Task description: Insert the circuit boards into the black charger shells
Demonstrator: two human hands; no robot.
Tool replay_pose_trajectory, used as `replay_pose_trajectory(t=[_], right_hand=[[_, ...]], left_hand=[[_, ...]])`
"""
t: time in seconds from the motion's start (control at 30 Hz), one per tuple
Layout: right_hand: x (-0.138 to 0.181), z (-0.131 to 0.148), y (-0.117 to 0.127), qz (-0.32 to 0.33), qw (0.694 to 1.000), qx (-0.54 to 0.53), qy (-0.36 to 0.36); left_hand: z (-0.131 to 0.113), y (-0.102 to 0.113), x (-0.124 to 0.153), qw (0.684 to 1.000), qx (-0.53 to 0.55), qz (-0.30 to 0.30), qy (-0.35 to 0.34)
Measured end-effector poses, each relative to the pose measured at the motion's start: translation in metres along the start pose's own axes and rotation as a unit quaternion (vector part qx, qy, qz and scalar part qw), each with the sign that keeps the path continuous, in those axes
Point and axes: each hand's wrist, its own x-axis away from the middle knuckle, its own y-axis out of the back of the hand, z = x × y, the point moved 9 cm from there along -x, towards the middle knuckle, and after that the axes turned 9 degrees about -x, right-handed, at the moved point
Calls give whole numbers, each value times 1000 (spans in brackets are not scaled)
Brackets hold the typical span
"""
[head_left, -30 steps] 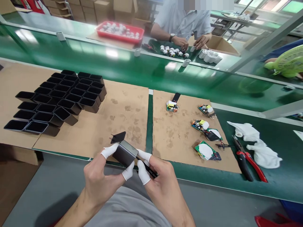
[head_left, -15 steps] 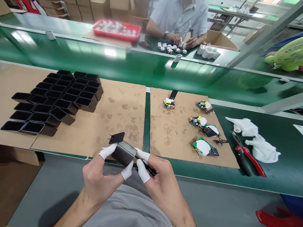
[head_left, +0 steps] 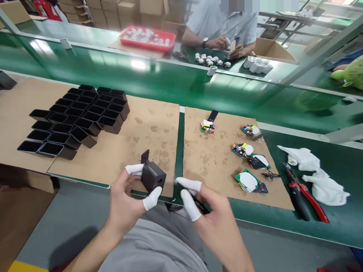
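Note:
My left hand (head_left: 129,198), with white finger cots on its thumb and fingers, is closed around a black plastic charger housing (head_left: 151,176). The housing is tilted, and a small hole shows in its end face. A small dark plate (head_left: 145,156) sticks up from its far side. To the right, apart from the housing, my right hand (head_left: 214,207) pinches a black pen-shaped tool (head_left: 201,206) with white lettering. White finger cots cover its gripping fingers too. The tool's tip points toward the housing, and part of its shaft is hidden by the fingers.
Rows of open black housings (head_left: 75,112) stand on cardboard (head_left: 147,113) at left. Several circuit boards (head_left: 248,181) lie at right, beside red-handled pliers (head_left: 297,192) and crumpled white cloth (head_left: 323,185). Across the bench, a co-worker's hands (head_left: 224,45) handle small parts near a red tray (head_left: 147,39).
My right hand has drawn the tool away from the housing to the right. The left hand has turned the housing, so its end face now shows. The whole view has shifted slightly.

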Motion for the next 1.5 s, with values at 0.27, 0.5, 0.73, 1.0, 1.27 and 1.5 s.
replay_pose_trajectory(t=[0.27,0.5,0.73,1.0,1.27,1.5], right_hand=[[-63,-25,75,-205,934,283,77],[-82,-51,76,-201,915,338,89],[-76,-52,82,-258,899,335,116],[-53,-10,56,-261,902,256,227],[-29,17,-79,-30,983,12,181],[-20,17,-91,-98,961,30,256]], left_hand=[[3,-24,-1,945,255,101,180],[1,-31,1,938,270,104,191],[4,-33,0,951,234,111,167],[-27,36,-17,949,-204,-216,-101],[4,13,-9,975,-168,-109,-98],[16,4,-37,991,-97,69,-53]])
